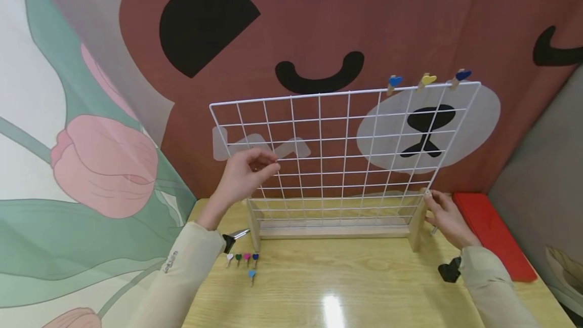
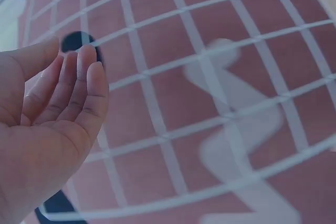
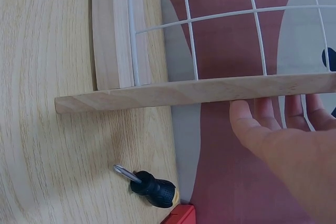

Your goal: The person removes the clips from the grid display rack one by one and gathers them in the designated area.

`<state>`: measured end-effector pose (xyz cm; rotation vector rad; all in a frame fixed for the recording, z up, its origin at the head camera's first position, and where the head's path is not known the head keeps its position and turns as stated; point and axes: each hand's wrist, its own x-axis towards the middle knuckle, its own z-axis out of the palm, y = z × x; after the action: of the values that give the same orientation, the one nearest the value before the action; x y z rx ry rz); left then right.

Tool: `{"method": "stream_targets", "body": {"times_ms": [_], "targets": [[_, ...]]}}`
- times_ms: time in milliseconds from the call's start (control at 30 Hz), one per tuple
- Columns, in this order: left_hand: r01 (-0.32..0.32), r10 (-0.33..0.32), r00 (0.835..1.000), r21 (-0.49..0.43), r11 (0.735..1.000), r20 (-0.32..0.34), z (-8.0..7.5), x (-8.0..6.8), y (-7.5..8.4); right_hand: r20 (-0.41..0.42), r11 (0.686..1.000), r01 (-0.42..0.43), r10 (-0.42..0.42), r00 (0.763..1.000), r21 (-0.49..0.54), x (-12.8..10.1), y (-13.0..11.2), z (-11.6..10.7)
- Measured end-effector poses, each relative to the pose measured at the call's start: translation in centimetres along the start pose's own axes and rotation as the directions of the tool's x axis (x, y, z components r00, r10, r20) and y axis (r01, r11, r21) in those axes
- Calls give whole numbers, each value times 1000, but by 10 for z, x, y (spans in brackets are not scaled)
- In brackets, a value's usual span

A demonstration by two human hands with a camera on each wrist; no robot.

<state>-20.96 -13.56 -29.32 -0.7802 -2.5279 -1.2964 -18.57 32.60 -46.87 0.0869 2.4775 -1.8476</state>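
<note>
Grid (image 1: 346, 156) stood upright in its wooden base on the surface (image 1: 346, 287). We found our left hand (image 1: 248, 173) relaxed, holding nothing, beside the wires; right hand (image 1: 448, 216), fingers straight, steadied the base's end post (image 1: 416, 227).

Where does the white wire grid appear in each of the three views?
Head view: the white wire grid stands upright in the middle, in its wooden base.
Left wrist view: the grid fills most of the picture, to the right of the left hand.
Right wrist view: its lower corner is at the top, above the right hand.
Shared landmark: the red-brown wall behind the wires.
</note>
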Motion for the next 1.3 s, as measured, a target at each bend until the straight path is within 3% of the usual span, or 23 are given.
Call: {"method": "stream_targets", "body": {"times_ms": [433, 800, 1100, 1300], "targets": [[-175, 173, 984, 29, 984, 45, 0, 71, 87, 11, 1000, -5, 5, 1000, -7, 1, 4, -1], [-264, 264, 963, -7, 964, 58, 11, 111, 128, 13, 1000, 3, -3, 1000, 0, 2, 5, -2], [-181, 188, 977, -70, 981, 99, 31, 137, 152, 4, 1000, -5, 5, 1000, -1, -2, 4, -3], [-179, 174, 973, 20, 984, 154, 46, 144, 164, -5, 1000, -2, 2, 1000, -2, -4, 5, -3]]}}
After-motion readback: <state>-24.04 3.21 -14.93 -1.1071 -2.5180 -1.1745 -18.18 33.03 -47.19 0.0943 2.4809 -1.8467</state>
